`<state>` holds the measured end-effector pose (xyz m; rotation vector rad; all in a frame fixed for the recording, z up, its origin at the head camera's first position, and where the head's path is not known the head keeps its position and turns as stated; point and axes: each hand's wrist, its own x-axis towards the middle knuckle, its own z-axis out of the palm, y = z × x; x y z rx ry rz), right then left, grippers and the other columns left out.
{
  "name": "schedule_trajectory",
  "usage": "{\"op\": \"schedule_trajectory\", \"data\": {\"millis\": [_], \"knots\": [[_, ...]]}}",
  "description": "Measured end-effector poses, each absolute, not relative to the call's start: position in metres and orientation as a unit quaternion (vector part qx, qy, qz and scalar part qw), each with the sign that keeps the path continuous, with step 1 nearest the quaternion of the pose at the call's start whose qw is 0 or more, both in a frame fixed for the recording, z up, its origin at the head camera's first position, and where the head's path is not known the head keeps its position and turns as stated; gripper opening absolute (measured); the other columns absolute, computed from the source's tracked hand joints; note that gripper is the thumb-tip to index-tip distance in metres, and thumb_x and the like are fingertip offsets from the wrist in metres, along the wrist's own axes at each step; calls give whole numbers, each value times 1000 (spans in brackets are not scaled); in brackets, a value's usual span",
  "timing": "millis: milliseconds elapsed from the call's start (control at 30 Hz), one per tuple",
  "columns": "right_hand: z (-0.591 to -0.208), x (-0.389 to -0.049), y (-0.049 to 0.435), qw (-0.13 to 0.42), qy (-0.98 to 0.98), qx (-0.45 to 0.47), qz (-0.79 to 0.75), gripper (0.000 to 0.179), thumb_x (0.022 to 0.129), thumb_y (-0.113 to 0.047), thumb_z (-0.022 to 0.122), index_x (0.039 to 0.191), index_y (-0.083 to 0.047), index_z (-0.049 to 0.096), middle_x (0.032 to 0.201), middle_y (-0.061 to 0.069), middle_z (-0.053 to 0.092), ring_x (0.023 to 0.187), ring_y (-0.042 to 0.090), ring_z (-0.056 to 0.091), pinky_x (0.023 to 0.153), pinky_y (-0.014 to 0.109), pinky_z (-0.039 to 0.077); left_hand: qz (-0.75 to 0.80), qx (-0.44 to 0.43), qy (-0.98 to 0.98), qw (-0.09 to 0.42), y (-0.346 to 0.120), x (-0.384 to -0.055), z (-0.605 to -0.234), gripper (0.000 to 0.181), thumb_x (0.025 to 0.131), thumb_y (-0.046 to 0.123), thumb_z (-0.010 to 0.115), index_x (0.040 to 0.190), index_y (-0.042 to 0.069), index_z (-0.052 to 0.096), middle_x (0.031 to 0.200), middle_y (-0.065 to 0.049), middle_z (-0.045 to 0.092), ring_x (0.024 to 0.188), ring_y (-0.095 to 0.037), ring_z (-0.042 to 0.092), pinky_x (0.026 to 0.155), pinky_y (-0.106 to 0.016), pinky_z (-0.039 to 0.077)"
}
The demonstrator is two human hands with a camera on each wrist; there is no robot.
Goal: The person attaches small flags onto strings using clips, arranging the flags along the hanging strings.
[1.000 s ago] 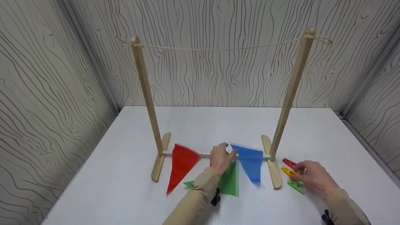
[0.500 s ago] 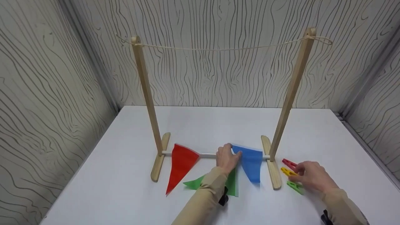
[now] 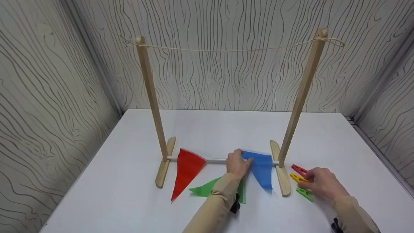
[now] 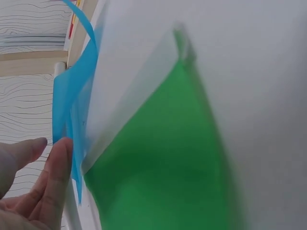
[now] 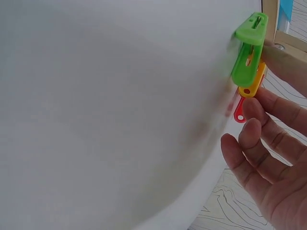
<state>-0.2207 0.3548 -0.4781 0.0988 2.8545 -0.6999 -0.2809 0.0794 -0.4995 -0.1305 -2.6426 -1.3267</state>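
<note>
A blue pennant (image 3: 262, 168) lies over the white crossbar of a wooden stand, its pale-edged top toward the back. My left hand (image 3: 237, 165) is at its left corner; in the left wrist view the forefinger (image 4: 60, 155) touches the blue fabric while the thumb stays apart. Under my left forearm lies a green pennant (image 3: 204, 188), partly hidden. On the right, my right hand (image 3: 325, 183) pinches a yellow clothespin (image 3: 298, 178) between thumb and forefinger, the other fingers loosely bent. A red clothespin (image 3: 299, 169) and a green clothespin (image 3: 304, 194) lie on either side of it.
A red pennant (image 3: 186, 173) lies over the crossbar (image 3: 216, 160) at left. Two wooden posts, the left post (image 3: 151, 100) and the right post (image 3: 303, 97), carry a slack string (image 3: 223, 51) across the top. All stand on a white table (image 3: 113, 181) between patterned walls.
My left hand has moved right, from the gap beside the blue pennant to its left corner, and the pennant's tip has swung slightly right. My right hand stays at the clothespins.
</note>
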Motion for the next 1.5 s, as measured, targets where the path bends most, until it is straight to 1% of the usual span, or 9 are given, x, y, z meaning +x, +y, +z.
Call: {"op": "schedule_trajectory", "data": {"millis": [200,400,533,833,933,1067,1167,1267,1500], "knots": [[-480,-222,355,98,966,32,-238,57,80,-39,84,112,6,69,99,12,68,87,23,56,84,45,55,-434,-33,-896,87,81,-281,-503,39,82,21,80,111,-4,71,105,-19,74,96,-35,70,83,-40,59],[-479,-221,354,102,964,41,-243,58,80,-39,84,113,6,69,101,14,68,90,25,55,87,49,54,-432,-26,-898,77,84,-283,-504,43,81,22,82,112,-6,71,108,-20,74,100,-35,71,87,-43,59],[-480,-221,353,101,963,43,-248,57,80,-38,84,113,6,69,102,15,68,91,26,55,89,51,54,-434,-28,-897,80,85,-283,-504,42,80,21,82,111,-6,70,105,-21,74,97,-35,72,85,-43,59],[-480,-221,354,103,962,43,-250,58,81,-38,84,114,7,69,102,15,68,90,25,55,88,48,54,-458,-28,-885,82,84,-281,-504,43,78,17,81,112,-8,69,106,-20,73,101,-35,68,91,-44,57],[-480,-221,354,101,963,38,-247,55,81,-37,83,113,6,69,101,13,68,89,24,55,85,45,53,-460,-28,-883,85,84,-282,-503,40,77,14,80,109,-7,70,102,-18,73,98,-33,67,88,-41,57],[-481,-222,355,96,966,26,-237,52,82,-36,83,110,5,71,98,11,69,88,23,55,82,43,50,-468,-30,-880,79,83,-283,-501,36,77,9,78,110,-2,70,90,-12,72,88,-26,64,80,-36,56],[-480,-222,355,94,968,23,-233,50,82,-36,82,109,5,71,97,10,68,87,23,54,80,42,49,-482,-29,-874,62,82,-283,-497,40,76,8,77,114,-1,69,84,-9,69,82,-20,61,76,-32,55],[-480,-222,355,95,967,24,-233,50,82,-36,82,110,4,71,96,10,68,87,23,54,80,41,48,-498,-26,-866,44,80,-282,-494,41,76,8,76,116,0,68,83,-7,70,78,-16,62,73,-30,55],[-480,-221,356,99,966,25,-238,48,83,-35,81,109,4,72,97,10,68,87,23,54,78,39,47,-521,-14,-853,14,78,-282,-487,26,80,14,74,105,6,75,81,-4,72,75,-11,61,70,-26,54]]}}
